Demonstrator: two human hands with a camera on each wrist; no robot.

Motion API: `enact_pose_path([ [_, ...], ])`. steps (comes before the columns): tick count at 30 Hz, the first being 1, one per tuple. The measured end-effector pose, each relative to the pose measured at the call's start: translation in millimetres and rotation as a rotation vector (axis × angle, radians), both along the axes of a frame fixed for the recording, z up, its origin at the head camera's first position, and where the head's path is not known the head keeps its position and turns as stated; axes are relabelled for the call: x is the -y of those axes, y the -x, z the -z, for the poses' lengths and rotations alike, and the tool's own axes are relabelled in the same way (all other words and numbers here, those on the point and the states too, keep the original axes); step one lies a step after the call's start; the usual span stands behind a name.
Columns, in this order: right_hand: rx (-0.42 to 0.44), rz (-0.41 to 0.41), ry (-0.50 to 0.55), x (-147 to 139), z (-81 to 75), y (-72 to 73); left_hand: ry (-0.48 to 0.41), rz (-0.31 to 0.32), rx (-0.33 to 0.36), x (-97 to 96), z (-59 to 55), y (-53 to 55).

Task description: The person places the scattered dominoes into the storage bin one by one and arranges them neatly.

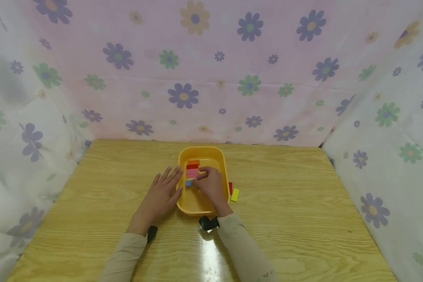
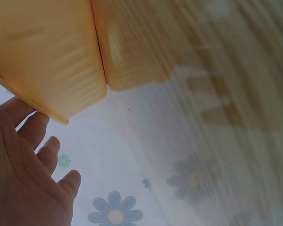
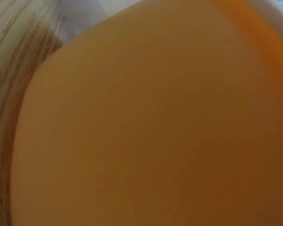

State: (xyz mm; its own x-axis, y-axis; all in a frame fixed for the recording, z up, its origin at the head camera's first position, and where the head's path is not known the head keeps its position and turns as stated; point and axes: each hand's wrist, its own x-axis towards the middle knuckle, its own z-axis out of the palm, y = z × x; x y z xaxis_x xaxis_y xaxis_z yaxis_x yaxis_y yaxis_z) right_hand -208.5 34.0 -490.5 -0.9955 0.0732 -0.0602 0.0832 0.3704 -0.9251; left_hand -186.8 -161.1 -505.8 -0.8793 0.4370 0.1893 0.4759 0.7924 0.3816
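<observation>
A yellow-orange plastic tray (image 1: 191,207) stands on the wooden table. Inside, along its left side, is a row of small rectangular blocks: an orange block (image 1: 193,162), a red block (image 1: 192,167), pink blocks (image 1: 192,172), a sliver of yellow and a blue block (image 1: 189,183) nearest me. My right hand (image 1: 212,187) reaches over the tray's right side and pinches the blue block at the row's near end. With fingers spread, my left hand (image 1: 163,192) rests against the left rim; the left wrist view shows its fingers (image 2: 47,153) by the tray's outer wall (image 2: 61,61).
Right of the tray, a yellow block (image 1: 235,194) and a partly hidden red block (image 1: 230,188) lie on the table (image 1: 285,203). Flowered cloth (image 1: 211,70) hangs behind and on both sides. The tray's blurred wall (image 3: 146,122) fills most of the right wrist view.
</observation>
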Motion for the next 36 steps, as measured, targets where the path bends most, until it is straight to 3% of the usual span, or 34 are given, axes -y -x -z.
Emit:
enact_pose_path([
  [13, 0.055, 0.014, -0.151, -1.9, -1.5, 0.0, 0.006, 0.002, -0.01, -0.5, 0.4, 2.1],
  [21, 0.071, 0.023, -0.223, -0.3, 6.1, 5.5, -0.001, -0.003, -0.009, -0.6, 0.3, 1.9],
  [36, 0.059, 0.023, -0.335, 5.8, 8.7, 4.6, -0.001, -0.007, 0.028, 0.5, 0.8, 1.7],
])
